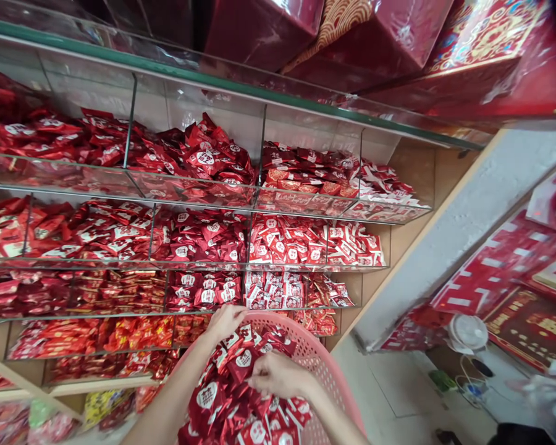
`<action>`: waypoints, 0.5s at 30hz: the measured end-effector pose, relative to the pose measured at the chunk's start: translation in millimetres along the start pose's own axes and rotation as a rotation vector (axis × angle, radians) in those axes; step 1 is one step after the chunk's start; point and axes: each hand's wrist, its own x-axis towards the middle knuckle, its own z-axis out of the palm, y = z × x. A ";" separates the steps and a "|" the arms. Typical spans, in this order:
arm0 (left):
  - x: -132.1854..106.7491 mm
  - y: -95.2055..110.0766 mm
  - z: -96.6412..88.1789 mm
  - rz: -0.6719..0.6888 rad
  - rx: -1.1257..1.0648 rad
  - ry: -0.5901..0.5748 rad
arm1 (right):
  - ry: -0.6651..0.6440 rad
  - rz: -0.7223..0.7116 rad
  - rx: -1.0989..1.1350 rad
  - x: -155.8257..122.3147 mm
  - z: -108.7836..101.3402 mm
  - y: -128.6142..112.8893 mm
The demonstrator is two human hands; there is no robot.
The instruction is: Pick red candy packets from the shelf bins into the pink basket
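Note:
A pink plastic basket (328,364) with a perforated wall stands below the shelves, heaped with shiny red packets (207,397) that carry white printed labels. My left hand (227,322) is at the basket's far rim, its fingers bent over the edge and partly hidden. Inside the basket, my right hand (278,374) has its fingers curled together over the heap. Its fingertips pinch at a dark red packet (242,364), though the exact grip is partly covered by the hand.
Glass-divided shelves (204,267) in front hold many red packets, sorted by compartment. Large dark red boxes (269,31) sit on the glass above. At the right are a pale wall edge (426,241), the tiled floor (389,377) and a brown-red box (532,324).

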 end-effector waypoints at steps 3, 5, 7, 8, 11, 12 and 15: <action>-1.3 -3.2 0.2 0.014 0.031 -0.004 | 0.064 -0.065 0.071 -11.6 -34.6 -7.8; -0.7 -4.0 0.6 0.014 0.049 -0.003 | 0.220 -0.118 0.053 -22.7 -71.1 -14.3; 0.6 -3.4 0.9 0.000 0.062 -0.015 | 0.499 -0.165 -0.133 -33.2 -113.2 -20.2; 1.1 -2.7 1.1 -0.009 0.066 -0.025 | 0.639 -0.153 -0.227 -36.9 -134.1 -22.6; -0.1 0.1 1.4 -0.018 0.063 -0.038 | 0.939 -0.030 -0.467 -38.9 -185.1 -26.7; -1.2 0.8 1.6 -0.018 0.062 -0.035 | 0.973 0.038 -0.549 -36.4 -196.2 -27.2; -4.8 1.6 2.5 -0.023 0.071 -0.022 | 0.914 0.247 -0.735 -23.6 -211.5 -26.8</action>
